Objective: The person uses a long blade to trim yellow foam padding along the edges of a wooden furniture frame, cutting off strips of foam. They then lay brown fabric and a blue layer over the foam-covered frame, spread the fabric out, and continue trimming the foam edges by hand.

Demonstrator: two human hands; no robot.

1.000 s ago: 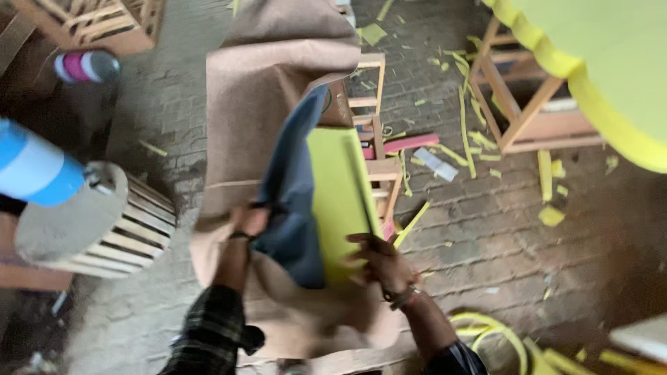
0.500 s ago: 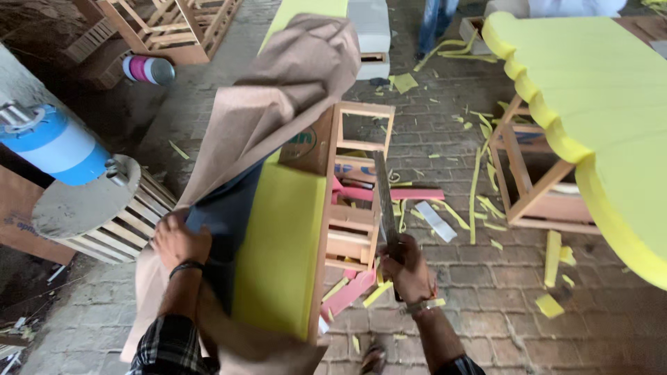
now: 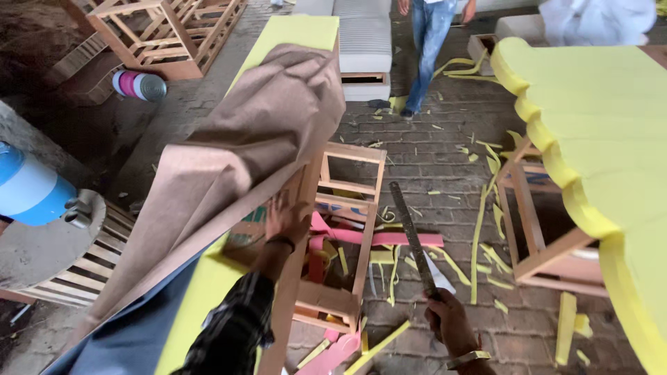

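My left hand (image 3: 286,217) presses flat against the side of a long wooden frame topped with a yellow foam slab (image 3: 285,38), just under a draped brown fabric (image 3: 243,160). A dark blue cloth (image 3: 125,333) hangs at the near end. My right hand (image 3: 448,319) grips the handle of a long serrated knife (image 3: 411,232), whose blade points away over the brick floor. A small wooden frame (image 3: 347,229) with pink strips stands between my hands.
A large scalloped yellow foam piece (image 3: 597,139) lies on a wooden frame at right. Foam scraps litter the bricks. Another person in jeans (image 3: 427,42) stands ahead. A blue-white drum (image 3: 28,191) and slatted stool are at left; wooden frames (image 3: 167,28) stand behind.
The view has tilted up and forward. My left hand has moved up from the foam's near end to the frame's side. My right hand now holds the knife out over the floor.
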